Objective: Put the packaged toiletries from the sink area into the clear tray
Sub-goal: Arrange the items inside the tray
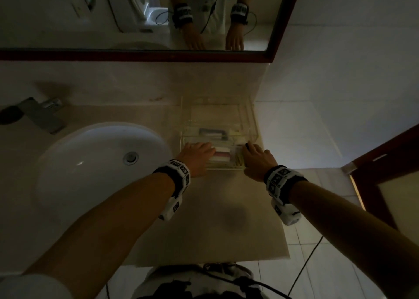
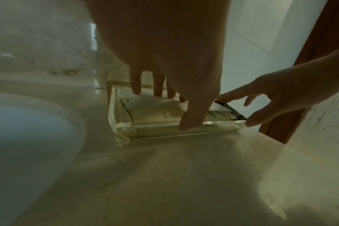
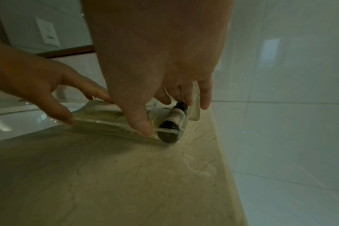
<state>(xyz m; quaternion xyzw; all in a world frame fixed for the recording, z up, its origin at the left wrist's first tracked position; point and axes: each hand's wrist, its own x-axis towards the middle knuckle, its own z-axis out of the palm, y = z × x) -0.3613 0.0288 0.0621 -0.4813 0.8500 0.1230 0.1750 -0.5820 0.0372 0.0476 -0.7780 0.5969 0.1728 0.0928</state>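
Note:
A clear tray [image 1: 253, 126] stands on the beige counter, to the right of the basin. Several packets lie in its near part, among them a white one [image 1: 221, 156] and a dark-edged one [image 1: 210, 132]. My left hand [image 1: 200, 153] reaches into the tray. Its straight fingers [image 2: 157, 90] touch the white packet [image 2: 155, 105], and the thumb sits at the front wall [image 2: 155, 130]. My right hand [image 1: 255, 154] is at the tray's right end, fingers on a small dark bottle [image 3: 174, 117] that lies inside, thumb [image 3: 143, 125] against the front wall.
A white basin [image 1: 95, 162] and a metal faucet [image 1: 38, 113] lie to the left. A wood-framed mirror [image 1: 136, 56] hangs behind. The counter's right edge [image 1: 275, 208] drops to a tiled floor. A wooden door frame [image 1: 385, 162] stands at the right.

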